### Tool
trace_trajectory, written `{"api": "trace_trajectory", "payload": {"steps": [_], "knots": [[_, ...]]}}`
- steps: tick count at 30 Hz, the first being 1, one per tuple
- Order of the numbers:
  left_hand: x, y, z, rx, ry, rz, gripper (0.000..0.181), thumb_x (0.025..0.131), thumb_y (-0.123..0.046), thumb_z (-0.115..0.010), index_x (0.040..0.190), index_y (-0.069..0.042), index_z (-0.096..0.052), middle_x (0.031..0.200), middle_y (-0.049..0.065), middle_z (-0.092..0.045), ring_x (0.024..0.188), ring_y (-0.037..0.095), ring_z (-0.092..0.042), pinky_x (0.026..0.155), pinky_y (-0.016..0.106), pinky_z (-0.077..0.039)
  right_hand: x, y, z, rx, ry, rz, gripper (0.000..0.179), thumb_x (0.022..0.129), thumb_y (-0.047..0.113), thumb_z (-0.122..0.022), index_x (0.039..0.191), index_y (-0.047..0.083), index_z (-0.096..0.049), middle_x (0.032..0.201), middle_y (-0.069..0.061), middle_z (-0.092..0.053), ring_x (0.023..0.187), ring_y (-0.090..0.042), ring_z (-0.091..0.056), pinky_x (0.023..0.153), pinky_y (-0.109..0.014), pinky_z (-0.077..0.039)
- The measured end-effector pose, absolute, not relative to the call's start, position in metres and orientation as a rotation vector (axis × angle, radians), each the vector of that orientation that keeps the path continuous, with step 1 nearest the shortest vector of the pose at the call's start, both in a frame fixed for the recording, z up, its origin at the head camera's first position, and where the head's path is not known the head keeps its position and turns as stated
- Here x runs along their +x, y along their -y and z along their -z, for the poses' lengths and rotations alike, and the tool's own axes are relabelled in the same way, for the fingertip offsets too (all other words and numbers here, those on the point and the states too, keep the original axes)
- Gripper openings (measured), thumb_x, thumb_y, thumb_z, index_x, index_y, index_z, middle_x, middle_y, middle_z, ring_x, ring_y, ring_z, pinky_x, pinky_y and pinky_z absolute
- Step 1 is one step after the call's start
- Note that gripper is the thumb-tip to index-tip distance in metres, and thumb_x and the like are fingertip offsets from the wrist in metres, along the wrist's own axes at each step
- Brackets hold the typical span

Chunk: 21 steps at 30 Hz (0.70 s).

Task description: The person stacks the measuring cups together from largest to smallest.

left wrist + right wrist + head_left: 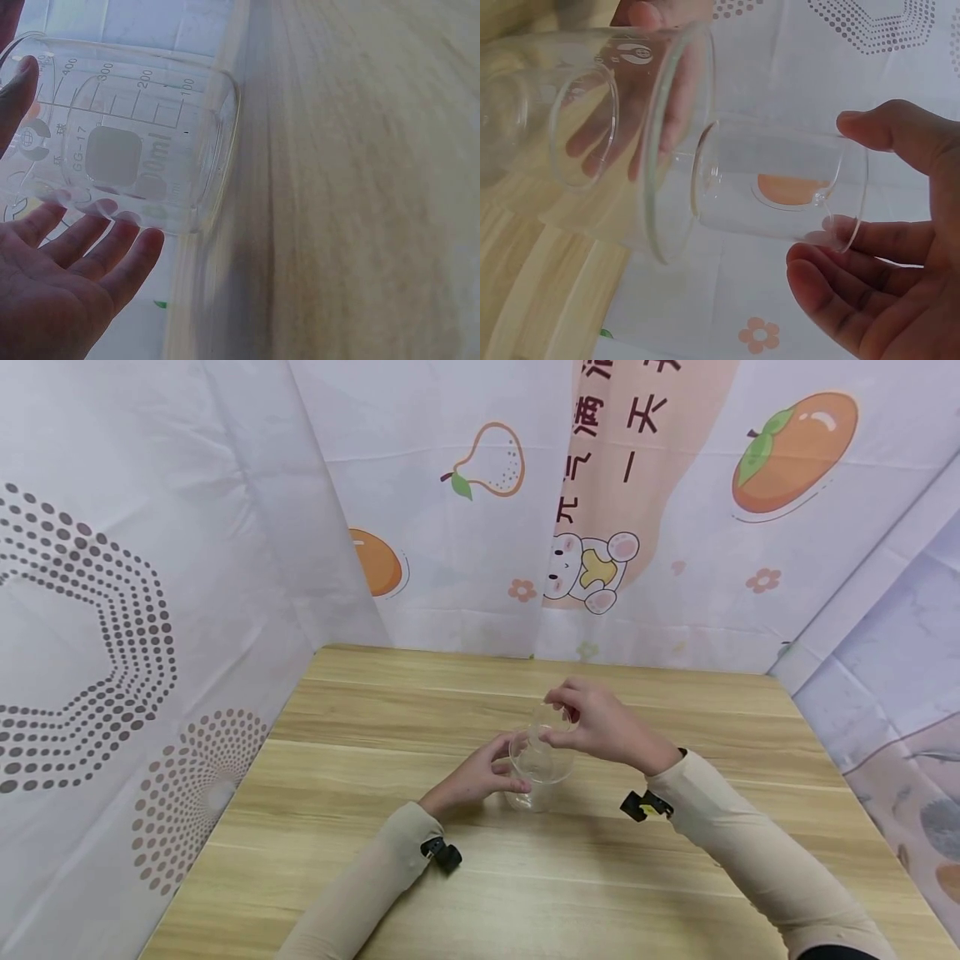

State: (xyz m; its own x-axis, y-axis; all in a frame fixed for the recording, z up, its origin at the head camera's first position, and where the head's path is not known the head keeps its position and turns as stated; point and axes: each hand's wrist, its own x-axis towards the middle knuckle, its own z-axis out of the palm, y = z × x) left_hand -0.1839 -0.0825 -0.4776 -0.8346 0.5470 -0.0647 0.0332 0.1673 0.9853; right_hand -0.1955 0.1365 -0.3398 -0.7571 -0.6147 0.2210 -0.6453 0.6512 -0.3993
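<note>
A large clear glass beaker (161, 105) with printed white graduations stands upright on the wooden table. My left hand (480, 777) holds it from the side, thumb on one side and fingers on the other. Inside sits another, smaller beaker (585, 176), its rim visible through the large one's wall. My right hand (600, 727) grips a small clear beaker (765, 161) near its rim, between thumb and fingers. That small beaker is over the large beaker's mouth, its base close to the rim; whether they touch I cannot tell.
The wooden table (360, 860) meets a white printed curtain (450, 552) at its back edge. More patterned cloth (247, 527) hangs along the left side, and another cloth (892, 677) on the right. Each wrist carries a small black camera mount.
</note>
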Motion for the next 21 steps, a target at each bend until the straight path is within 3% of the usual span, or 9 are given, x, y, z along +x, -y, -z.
{"api": "trace_trajectory", "payload": {"steps": [21], "knots": [[-0.185, 0.082, 0.48, 0.546, -2.048, -1.705, 0.078, 0.083, -0.02, -0.079, 0.148, -0.03, -0.036, 0.155, -0.002, -0.036, 0.139, 0.031, -0.042, 0.111, 0.044, -0.043, -0.193, -0.133, 0.361, 1.067, 2.878, -0.684, 0.04, 0.079, 0.027, -0.079, 0.107, 0.001, -0.068, 0.092, -0.007, -0.065, 0.079, -0.016, -0.059, 0.067, -0.028, -0.053]]}}
